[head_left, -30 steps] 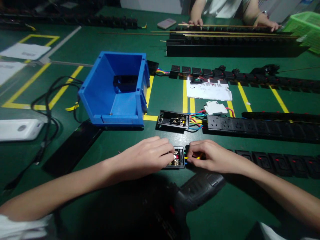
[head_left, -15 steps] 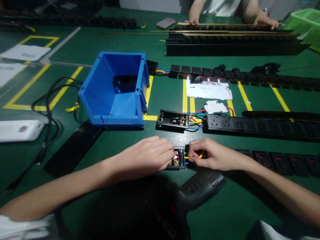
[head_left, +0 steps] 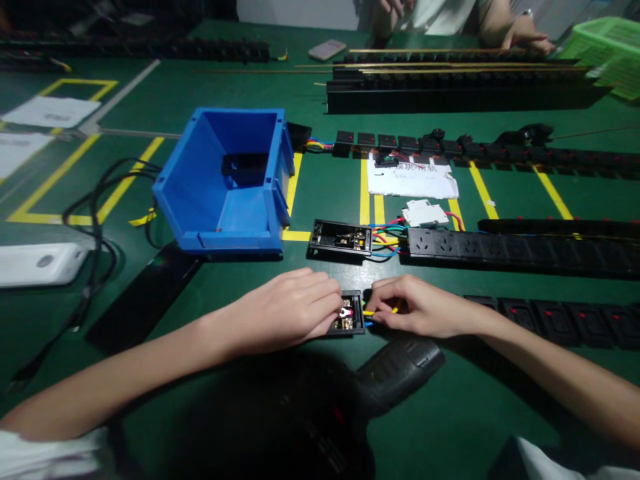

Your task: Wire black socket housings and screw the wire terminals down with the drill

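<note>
A small black terminal box (head_left: 353,323) with brass contacts and a red spot inside lies on the green table in front of me. My left hand (head_left: 300,307) is closed over its left part, fingers curled round it, which hides that end. At the right end, my right hand (head_left: 405,305) pinches a yellow wire (head_left: 369,313) that runs into the box. A blue wire (head_left: 369,324) shows below the yellow one. The strip of black sockets (head_left: 545,320) with red marks extends to the right, partly behind my right forearm.
Just behind is another open box (head_left: 341,239), wired to a socket strip (head_left: 500,252). A blue bin (head_left: 225,243) stands at left, beside a dark phone-like slab (head_left: 145,300) and cables. A power tool (head_left: 400,377) lies nearest me. Across the table sits another person (head_left: 525,33).
The view has shifted slightly, moving most things a little left. My hands keep their grip on the box and wire. The other person's hand at the far side has lifted off the bars.
</note>
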`<state>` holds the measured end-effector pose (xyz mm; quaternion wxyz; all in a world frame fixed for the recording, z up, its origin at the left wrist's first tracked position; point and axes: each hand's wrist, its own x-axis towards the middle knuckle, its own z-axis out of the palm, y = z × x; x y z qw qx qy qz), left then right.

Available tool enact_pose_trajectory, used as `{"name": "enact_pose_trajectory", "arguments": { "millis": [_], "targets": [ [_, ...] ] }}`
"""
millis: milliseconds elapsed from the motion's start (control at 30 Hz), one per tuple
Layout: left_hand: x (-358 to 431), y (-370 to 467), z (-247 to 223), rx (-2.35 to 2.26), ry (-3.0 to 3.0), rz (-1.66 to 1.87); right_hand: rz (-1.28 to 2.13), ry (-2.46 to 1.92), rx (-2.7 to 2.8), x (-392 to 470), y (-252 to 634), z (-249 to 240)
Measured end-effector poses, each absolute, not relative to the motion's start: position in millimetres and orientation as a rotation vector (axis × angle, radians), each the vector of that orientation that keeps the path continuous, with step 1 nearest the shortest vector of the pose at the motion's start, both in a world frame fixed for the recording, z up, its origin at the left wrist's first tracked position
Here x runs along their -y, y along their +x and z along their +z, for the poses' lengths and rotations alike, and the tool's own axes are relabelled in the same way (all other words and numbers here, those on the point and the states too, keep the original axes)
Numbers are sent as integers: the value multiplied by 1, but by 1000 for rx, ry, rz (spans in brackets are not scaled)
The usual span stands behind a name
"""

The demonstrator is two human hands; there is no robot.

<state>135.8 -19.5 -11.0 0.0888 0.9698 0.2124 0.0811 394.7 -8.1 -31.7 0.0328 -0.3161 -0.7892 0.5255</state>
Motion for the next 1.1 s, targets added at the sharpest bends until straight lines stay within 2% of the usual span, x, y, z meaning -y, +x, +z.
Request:
{"name": "enact_pose_trajectory", "arguments": {
  "millis": [467,767,1100],
  "targets": [
    [12,151,5,-585,2917,97,1547,-948,2453,9,397,-36],
    [4,158,12,-400,3010,-28,1541,-929,2455,8,398,-39],
    [4,163,11,-465,2960,-11,1542,-922,2460,9,399,-39]
  ]
}}
